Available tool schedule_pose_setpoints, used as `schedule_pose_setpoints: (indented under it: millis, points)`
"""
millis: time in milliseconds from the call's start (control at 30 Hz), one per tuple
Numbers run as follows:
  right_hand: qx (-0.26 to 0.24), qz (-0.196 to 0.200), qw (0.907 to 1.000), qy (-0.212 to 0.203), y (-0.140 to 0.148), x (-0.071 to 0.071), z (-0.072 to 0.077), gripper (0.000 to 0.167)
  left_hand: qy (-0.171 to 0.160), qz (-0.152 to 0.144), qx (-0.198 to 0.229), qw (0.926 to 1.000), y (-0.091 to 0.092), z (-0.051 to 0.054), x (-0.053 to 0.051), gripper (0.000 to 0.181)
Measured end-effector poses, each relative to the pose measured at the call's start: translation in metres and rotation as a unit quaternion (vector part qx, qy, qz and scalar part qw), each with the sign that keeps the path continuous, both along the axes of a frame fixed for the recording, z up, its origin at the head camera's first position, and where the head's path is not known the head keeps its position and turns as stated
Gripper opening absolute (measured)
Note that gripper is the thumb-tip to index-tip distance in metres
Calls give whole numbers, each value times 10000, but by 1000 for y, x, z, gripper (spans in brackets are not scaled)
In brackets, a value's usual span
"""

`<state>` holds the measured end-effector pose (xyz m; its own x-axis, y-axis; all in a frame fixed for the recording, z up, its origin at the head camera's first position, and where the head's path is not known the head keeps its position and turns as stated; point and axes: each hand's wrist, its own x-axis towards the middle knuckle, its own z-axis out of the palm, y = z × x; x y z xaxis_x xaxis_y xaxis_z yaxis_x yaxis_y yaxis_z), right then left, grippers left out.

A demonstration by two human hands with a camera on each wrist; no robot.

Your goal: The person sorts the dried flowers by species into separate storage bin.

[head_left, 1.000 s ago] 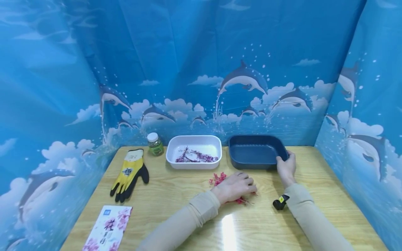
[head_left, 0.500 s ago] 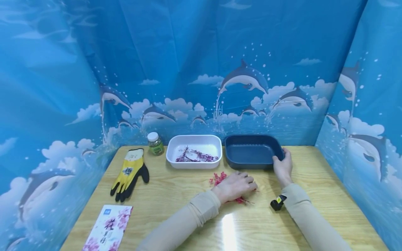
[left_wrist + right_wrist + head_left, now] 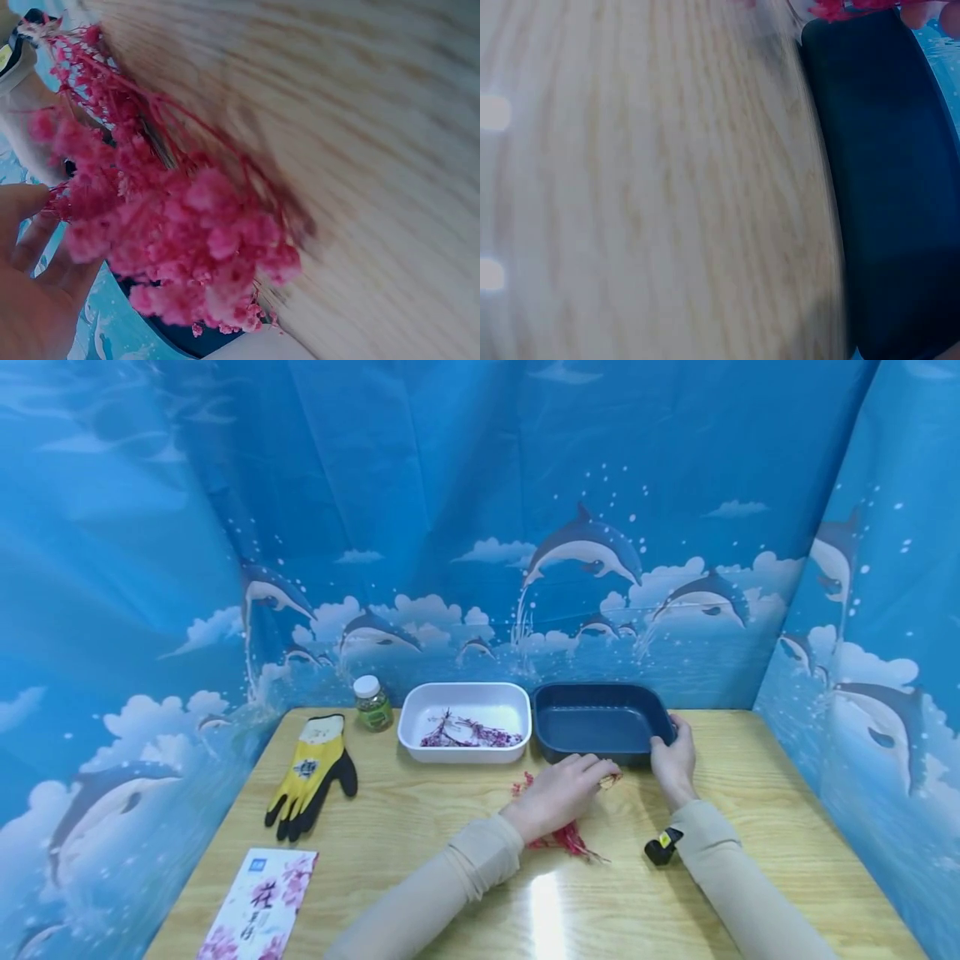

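Observation:
My left hand [image 3: 553, 795] pinches a sprig of pink dried flowers [image 3: 180, 225] between thumb and fingers, just in front of the dark blue tray [image 3: 600, 756]. Beneath that hand, more pink dried flowers [image 3: 567, 842] lie on the table, partly covered by it. With thumb and curled fingers my right hand [image 3: 674, 766] grips the tray's right end. The tray's side fills the right part of the right wrist view, and pink blossoms [image 3: 847, 7] show at its far corner. Nothing lies inside the dark tray.
Close beside the dark tray stands a white tray [image 3: 465, 756] holding purple dried flower sprigs [image 3: 472, 735]. Further left are a green jar with a white lid [image 3: 372, 703], a yellow and black glove [image 3: 313, 777] and a flower-printed packet [image 3: 258, 906]. A dolphin-printed curtain [image 3: 465, 527] surrounds the table.
My right hand has slid the dark tray left, up against the white tray. The left hand has risen and moved toward the dark tray, lifting a pink sprig off the others.

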<state>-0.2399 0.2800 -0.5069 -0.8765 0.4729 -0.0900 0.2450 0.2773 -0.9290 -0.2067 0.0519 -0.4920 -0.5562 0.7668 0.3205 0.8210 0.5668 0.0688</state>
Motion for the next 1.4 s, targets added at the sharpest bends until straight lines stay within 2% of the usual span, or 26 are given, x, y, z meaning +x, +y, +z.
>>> schedule_pose_setpoints:
  millis: [133,267,433,533,667,900,1000,1133,1400]
  points:
    - [11,6,10000,-17,0,-1,0,64,-699,137,828,9940,-3,5,1,41]
    - [17,43,10000,-26,1,-1,-1,66,-1081,267,1440,9833,-5,9,0,40]
    - [30,99,9999,-19,2,0,-2,65,-1527,517,1994,9666,-7,15,-3,39]
    - [28,118,9999,-11,2,1,-2,65,-1920,610,2337,9512,-8,21,-6,36]
    - [-5,139,9999,-2,1,2,-2,65,-2403,672,2816,9265,-11,27,-10,32]
    - [-55,152,9999,32,2,1,0,64,-3115,732,3154,8934,-16,30,-14,30]
    - [-76,148,9999,13,2,1,0,64,-3236,722,3235,8862,-17,30,-14,31]
    - [-96,147,9998,-5,1,2,0,64,-3286,753,3301,8817,-17,30,-14,34]
    - [-118,167,9998,-19,1,3,1,64,-3496,798,3446,8676,-17,30,-11,33]
